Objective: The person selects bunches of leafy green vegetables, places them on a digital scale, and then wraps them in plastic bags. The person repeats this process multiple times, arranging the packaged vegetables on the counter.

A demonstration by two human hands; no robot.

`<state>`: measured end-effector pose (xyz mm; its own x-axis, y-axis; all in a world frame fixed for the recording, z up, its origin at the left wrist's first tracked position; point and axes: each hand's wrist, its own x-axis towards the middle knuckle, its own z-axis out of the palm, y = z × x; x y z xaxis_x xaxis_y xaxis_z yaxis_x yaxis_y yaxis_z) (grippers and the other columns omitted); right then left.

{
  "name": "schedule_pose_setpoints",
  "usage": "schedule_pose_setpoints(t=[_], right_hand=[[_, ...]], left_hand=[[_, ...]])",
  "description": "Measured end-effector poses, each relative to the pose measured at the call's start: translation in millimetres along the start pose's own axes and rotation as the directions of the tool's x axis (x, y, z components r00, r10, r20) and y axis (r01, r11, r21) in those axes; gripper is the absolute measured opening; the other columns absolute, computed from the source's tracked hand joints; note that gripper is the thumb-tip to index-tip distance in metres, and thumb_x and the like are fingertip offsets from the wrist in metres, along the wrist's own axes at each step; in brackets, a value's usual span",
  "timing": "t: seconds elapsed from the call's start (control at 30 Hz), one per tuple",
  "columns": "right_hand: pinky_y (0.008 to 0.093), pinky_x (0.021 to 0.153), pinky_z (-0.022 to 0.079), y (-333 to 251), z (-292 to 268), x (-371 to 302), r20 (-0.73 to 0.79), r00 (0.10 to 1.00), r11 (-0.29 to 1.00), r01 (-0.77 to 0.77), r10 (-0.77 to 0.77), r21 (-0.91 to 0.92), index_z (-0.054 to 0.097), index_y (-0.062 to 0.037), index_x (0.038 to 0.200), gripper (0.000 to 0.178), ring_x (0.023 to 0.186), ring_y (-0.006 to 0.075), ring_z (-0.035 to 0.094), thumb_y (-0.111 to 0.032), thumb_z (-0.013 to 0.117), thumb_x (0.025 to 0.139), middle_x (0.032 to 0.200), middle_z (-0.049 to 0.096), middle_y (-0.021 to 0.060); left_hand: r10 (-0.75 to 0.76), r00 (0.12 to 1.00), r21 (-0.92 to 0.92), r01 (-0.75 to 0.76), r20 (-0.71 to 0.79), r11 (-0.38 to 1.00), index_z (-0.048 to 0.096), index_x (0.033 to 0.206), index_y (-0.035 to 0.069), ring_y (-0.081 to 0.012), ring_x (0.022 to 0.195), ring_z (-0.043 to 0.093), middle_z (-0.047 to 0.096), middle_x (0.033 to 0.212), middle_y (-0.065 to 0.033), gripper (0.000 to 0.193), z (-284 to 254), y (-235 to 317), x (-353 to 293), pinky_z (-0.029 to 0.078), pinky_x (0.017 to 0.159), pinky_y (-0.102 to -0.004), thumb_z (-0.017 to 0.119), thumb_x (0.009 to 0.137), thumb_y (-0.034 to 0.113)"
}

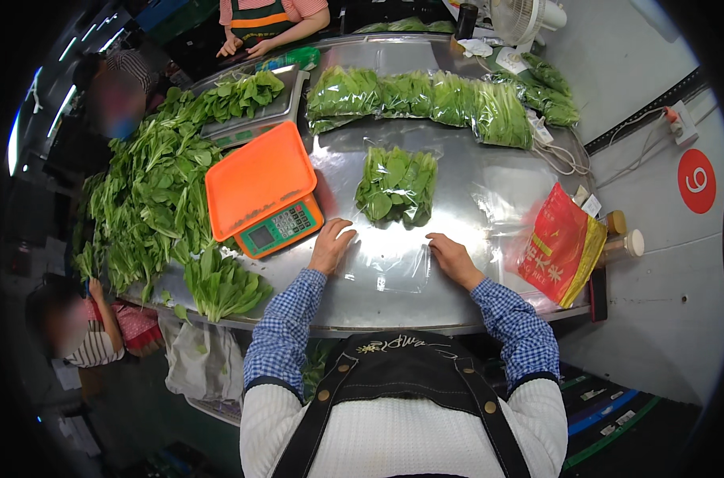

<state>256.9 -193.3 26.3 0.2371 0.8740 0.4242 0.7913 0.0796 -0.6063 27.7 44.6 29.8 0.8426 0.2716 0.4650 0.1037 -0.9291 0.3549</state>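
A clear plastic bag (387, 267) lies flat on the steel table (457, 171) right in front of me. My left hand (331, 244) rests on its left edge with fingers curled, and my right hand (451, 257) presses its right edge. Just beyond the bag sits a filled bag of leafy greens (397, 185). An orange-topped scale with a green keypad (260, 189) stands to the left of my left hand.
Loose greens (151, 199) pile along the table's left side, with a small bunch (223, 285) near the front edge. A row of bagged greens (426, 99) lines the far side. A red and yellow packet (561, 247) and jars sit right. Other people stand at the left and far edges.
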Motion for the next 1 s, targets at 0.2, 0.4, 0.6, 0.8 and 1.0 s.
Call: schedule_pose_setpoints(t=[0.2, 0.4, 0.6, 0.8, 1.0], right_hand=[[0.0261, 0.066, 0.049, -21.0, -11.1, 2.2, -0.085, 0.909, 0.843, -0.341, 0.409, 0.416, 0.057, 0.0000, 0.094, 0.007, 0.074, 0.0153, 0.062, -0.002, 0.053, 0.089, 0.081, 0.063, 0.0082], [0.0214, 0.065, 0.046, 19.0, -10.6, -29.6, -0.036, 0.685, 0.427, -0.412, 0.727, 0.805, 0.053, -0.0035, 0.097, 0.009, 0.068, 0.0076, 0.054, -0.008, 0.056, 0.090, 0.078, 0.059, 0.0024], [0.0215, 0.072, 0.044, 4.0, -46.5, -17.9, 0.143, 0.828, 0.649, -0.520, 0.541, 0.556, 0.060, -0.0043, 0.112, 0.028, 0.084, 0.0093, 0.055, -0.013, 0.063, 0.086, 0.097, 0.058, 0.0025], [0.0287, 0.087, 0.044, 12.4, -38.2, 41.0, 0.071, 0.921, 0.747, -0.355, 0.384, 0.562, 0.066, 0.0003, 0.100, 0.023, 0.098, 0.0179, 0.057, -0.017, 0.054, 0.092, 0.103, 0.064, 0.0078], [0.0298, 0.093, 0.042, 19.9, -23.3, 62.9, -0.034, 0.939, 0.803, -0.273, 0.342, 0.529, 0.061, 0.0002, 0.112, 0.033, 0.107, 0.0215, 0.057, -0.024, 0.044, 0.098, 0.113, 0.062, 0.0112]], left_hand=[[0.000, 0.989, -0.199, -0.030, -0.147, 0.980, 0.057, 0.090, 0.001, -0.0338, 0.112, 0.053, 0.060, 0.117, -0.0134, 0.010, -7.7, 33.1, 28.5, 0.042, 0.092, -0.0407, 0.059, 0.080, -0.002], [-0.617, 0.733, -0.796, 0.541, 0.287, 0.273, 0.055, 0.096, 0.001, -0.0152, 0.076, 0.065, 0.063, 0.086, -0.0057, 0.020, 35.4, 44.7, -0.6, 0.052, 0.067, -0.0257, 0.044, 0.099, 0.018], [-0.618, 0.657, -0.794, 0.602, 0.432, 0.086, 0.056, 0.096, 0.004, -0.0073, 0.069, 0.060, 0.063, 0.082, -0.0025, 0.020, 38.5, 38.7, -11.9, 0.047, 0.062, -0.0197, 0.049, 0.097, 0.023], [-0.529, 0.756, -0.791, 0.566, 0.386, 0.232, 0.058, 0.102, 0.001, -0.0091, 0.073, 0.059, 0.063, 0.088, -0.0047, 0.022, 26.2, 37.5, 14.5, 0.048, 0.066, -0.0223, 0.054, 0.095, 0.022], [-0.456, 0.889, -0.587, 0.397, 0.053, 0.706, 0.065, 0.102, -0.001, -0.0164, 0.087, 0.060, 0.067, 0.092, -0.0070, 0.028, 21.4, 27.9, 57.5, 0.046, 0.081, -0.0291, 0.053, 0.094, 0.023]])
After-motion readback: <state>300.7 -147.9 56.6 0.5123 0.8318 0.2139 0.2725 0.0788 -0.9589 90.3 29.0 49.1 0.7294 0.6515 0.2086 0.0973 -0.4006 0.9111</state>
